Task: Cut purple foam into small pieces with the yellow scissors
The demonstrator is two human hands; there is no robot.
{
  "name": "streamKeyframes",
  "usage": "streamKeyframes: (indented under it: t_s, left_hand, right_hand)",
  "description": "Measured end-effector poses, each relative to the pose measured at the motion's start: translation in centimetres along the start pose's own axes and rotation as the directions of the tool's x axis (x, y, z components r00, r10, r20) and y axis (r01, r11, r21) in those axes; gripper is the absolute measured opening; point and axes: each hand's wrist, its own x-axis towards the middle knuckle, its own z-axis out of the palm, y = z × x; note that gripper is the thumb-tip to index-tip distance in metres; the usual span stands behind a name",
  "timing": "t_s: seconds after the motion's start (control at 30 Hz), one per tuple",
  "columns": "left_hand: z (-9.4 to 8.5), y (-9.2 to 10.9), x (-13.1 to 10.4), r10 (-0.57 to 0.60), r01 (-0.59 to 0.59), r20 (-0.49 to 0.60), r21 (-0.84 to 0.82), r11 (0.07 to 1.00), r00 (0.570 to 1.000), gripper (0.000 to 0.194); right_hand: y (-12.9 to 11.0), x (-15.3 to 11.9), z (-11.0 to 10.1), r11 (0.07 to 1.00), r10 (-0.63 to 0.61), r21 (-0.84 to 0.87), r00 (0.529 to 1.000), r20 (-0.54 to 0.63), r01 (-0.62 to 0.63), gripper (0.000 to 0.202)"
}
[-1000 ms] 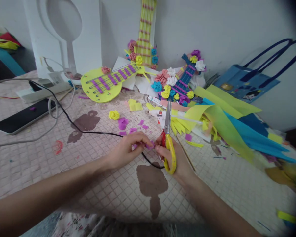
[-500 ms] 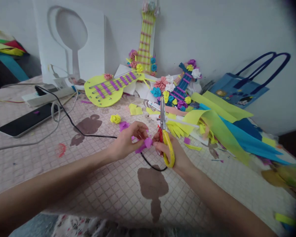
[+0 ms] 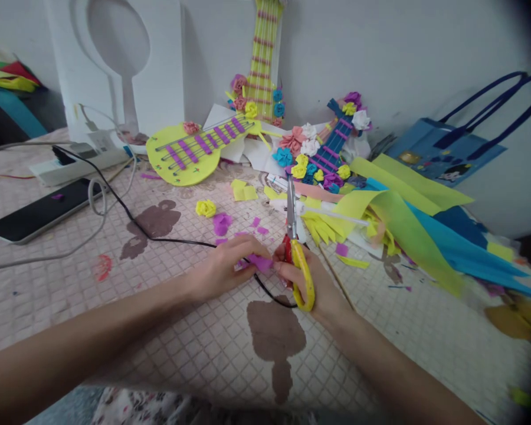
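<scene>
Between the front and back edges of the diamond-patterned tablecloth (image 3: 181, 354), the left hand (image 3: 219, 268) pinches thin purple paper (image 3: 260, 262); the right hand (image 3: 322, 284) clasps metal-bladed scissors (image 3: 292, 224). Behind rises a smooth pale wall (image 3: 380, 53).

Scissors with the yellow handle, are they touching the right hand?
Touching. The head view shows the right hand gripping the scissors by the handles, with the yellow loop against the hand and the blades pointing away.

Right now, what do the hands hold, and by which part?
The right hand holds scissors by their handles; the left hand holds purple paper, its gripped part unclear.
</scene>
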Motion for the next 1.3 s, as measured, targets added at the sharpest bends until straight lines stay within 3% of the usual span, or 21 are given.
streamKeyframes:
  t_s: [0.27,0.5,0.63,0.9,1.3]
  left_hand:
    - [0.2,0.4,0.1,-0.151,0.155,0.032,-0.192,0.969,0.988,0.006]
    - [0.2,0.6,0.0,-0.158,0.170,0.068,-0.251,0.953,0.985,0.009]
    - [0.2,0.6,0.0,-0.230,0.244,0.080,-0.324,0.914,0.970,0.009]
    - [0.7,0.3,-0.3,-0.496,0.495,0.178,-0.592,0.636,0.850,0.019]
    - [1.1,0.2,-0.6,-0.609,0.551,0.248,-0.744,0.379,0.754,0.026]
  right_hand:
    - [0.6,-0.2,-0.4,1.000,0.000,-0.004,0.999,0.045,0.000,0.025]
    - [0.8,0.2,-0.6,0.999,0.010,0.040,0.995,0.095,-0.013,0.033]
    - [0.9,0.2,-0.6,0.999,0.011,0.036,0.997,0.082,-0.014,0.033]
    - [0.9,0.1,-0.2,0.999,-0.049,0.006,0.998,0.035,0.049,0.028]
    - [1.1,-0.4,-0.1,0.993,-0.084,-0.075,0.996,0.029,0.086,0.021]
